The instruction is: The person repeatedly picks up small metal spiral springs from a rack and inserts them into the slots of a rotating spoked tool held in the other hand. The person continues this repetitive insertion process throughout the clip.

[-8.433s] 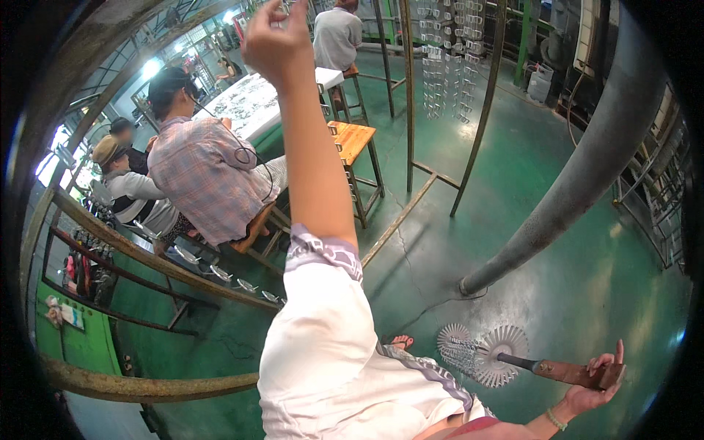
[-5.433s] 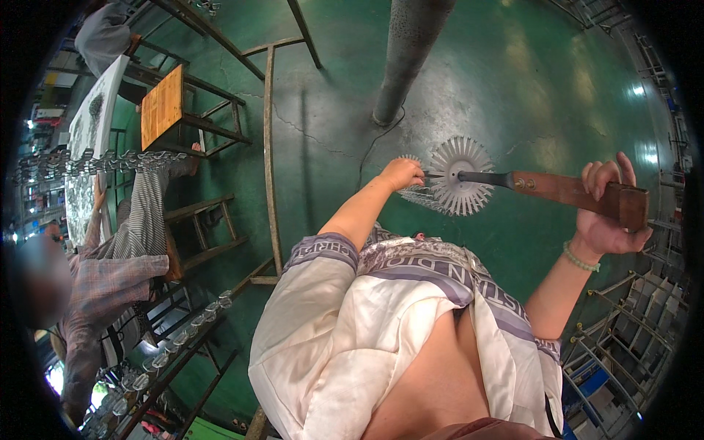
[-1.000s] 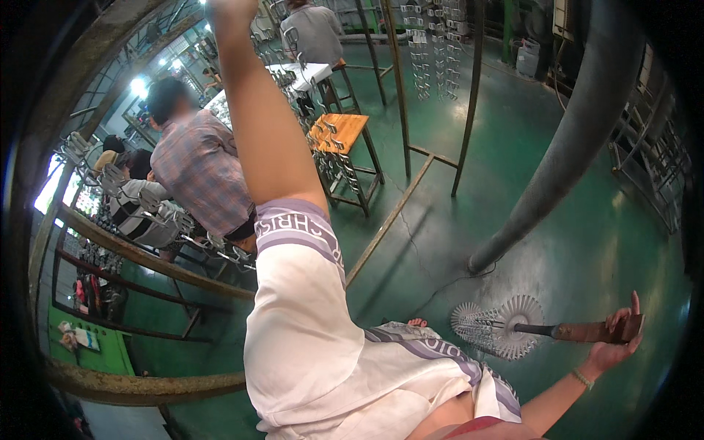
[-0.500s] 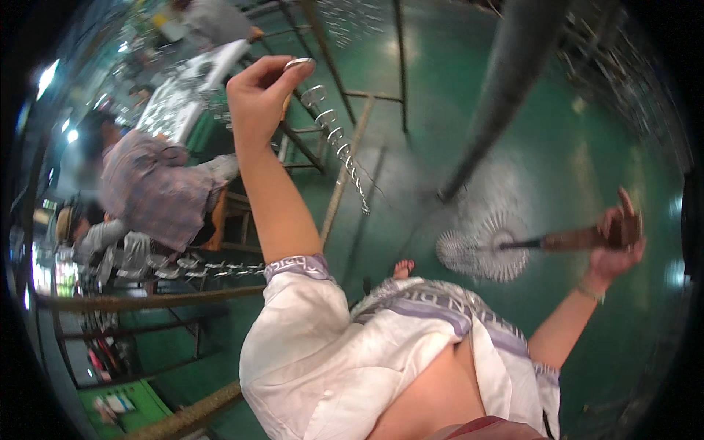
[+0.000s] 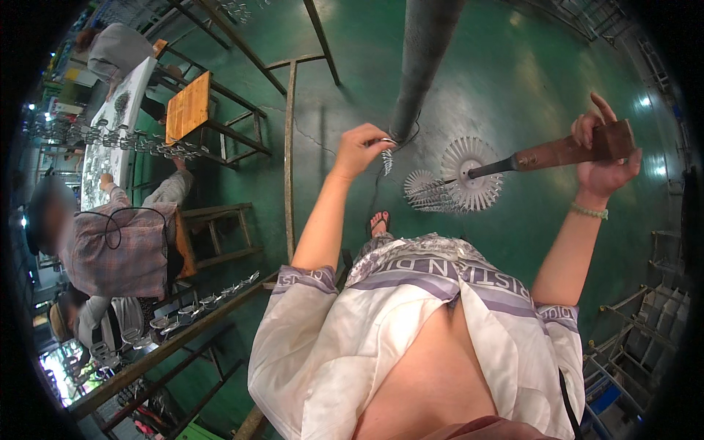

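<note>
My left hand is in front of me, its thumb and fingers pinched on the top of a string of shiny metal pieces. The string hangs down below the fingers, and the exact kind of piece is too small to tell. My right hand is wrapped around the broad end of a brown wooden handle. From that handle a dark rod runs left to a round fan of silvery, radiating metal pieces. A smaller fan of like pieces lies beyond its left edge.
A thick grey post rises ahead. Left stand metal rails, a wooden stool and a white table covered with metal pieces. Several people sit there, one in a checked shirt. Racks line the right.
My left hand has come down and to the right, toward the fans, with the string of metal pieces. My right hand has risen slightly, still on the handle. The view has shifted.
</note>
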{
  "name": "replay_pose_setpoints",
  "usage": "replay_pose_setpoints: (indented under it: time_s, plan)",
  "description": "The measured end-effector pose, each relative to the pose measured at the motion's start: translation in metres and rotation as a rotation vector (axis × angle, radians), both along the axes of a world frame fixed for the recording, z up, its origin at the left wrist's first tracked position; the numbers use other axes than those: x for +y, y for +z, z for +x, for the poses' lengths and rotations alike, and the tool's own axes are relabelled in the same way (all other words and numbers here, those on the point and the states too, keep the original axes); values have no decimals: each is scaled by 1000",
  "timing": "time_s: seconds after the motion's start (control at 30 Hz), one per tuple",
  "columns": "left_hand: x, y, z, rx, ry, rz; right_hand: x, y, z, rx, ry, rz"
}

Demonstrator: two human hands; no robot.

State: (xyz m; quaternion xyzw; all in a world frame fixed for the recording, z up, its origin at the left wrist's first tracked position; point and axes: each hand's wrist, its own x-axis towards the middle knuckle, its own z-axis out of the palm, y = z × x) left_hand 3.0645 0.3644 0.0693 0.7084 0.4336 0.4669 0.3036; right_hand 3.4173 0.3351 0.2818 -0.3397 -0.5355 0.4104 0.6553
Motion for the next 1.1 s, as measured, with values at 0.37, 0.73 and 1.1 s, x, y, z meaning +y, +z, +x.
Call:
replay_pose_setpoints:
  time_s: [0.37, 0.73, 1.1]
  plan:
    - [-3, -119, 68, 146, -104, -139, 3, -9, 16, 39, 167, 14]
    - [-10, -162, 95, 381, -283, -175, 3, -15, 23, 82, 266, 28]
    - [-10, -171, 103, 418, -330, -230, 2, -19, 30, 76, 326, 52]
